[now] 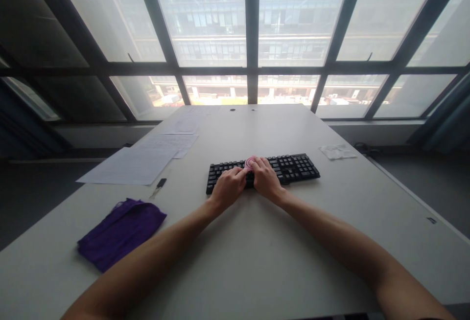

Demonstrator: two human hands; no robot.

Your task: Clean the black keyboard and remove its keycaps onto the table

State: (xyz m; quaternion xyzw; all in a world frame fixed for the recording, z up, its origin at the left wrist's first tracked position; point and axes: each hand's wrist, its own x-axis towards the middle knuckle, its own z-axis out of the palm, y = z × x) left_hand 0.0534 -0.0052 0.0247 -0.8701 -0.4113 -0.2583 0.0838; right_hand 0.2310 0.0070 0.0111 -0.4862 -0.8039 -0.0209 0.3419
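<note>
A black keyboard (293,167) lies on the white table, slightly slanted. Over its middle my two hands meet at a small round pink thing (250,163) with ring-like lines; its kind is not clear. My left hand (229,186) has its fingers closed at the near left edge of the pink thing. From the right, my right hand (266,178) curls its fingers over the same thing. Both hands cover part of the keys, and the fingertips are partly hidden.
A purple cloth bag (123,232) lies near my left forearm, with a small black-ended object (160,183) beyond it. Paper sheets (128,163) spread along the left of the table (249,251). A clear plastic wrapper (337,151) rests at right. Windows stand behind.
</note>
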